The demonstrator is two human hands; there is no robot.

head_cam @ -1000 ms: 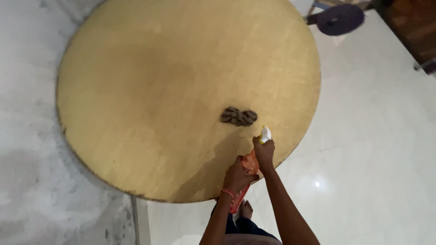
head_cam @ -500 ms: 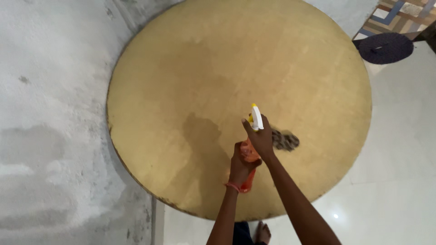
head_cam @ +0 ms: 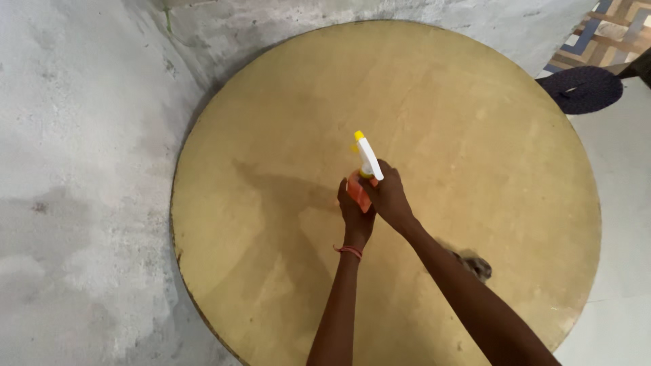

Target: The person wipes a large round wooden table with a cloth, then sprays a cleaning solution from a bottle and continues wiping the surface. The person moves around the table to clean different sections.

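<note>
Round table with a bare golden-tan top, worn and dark along the near-left rim, patched with duller and lighter smears. Stands hard against a rough grey concrete wall on the left and far side. Carries one small crumpled cloth, mottled brown and grey, lying near the right edge and partly hidden behind a forearm. Pale glossy floor beyond the right rim.

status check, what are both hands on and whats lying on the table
Left hand wrapped round the orange spray bottle. Right hand at its white trigger head, over the round table. Crumpled cloth beside the right forearm, partly hidden.
</note>
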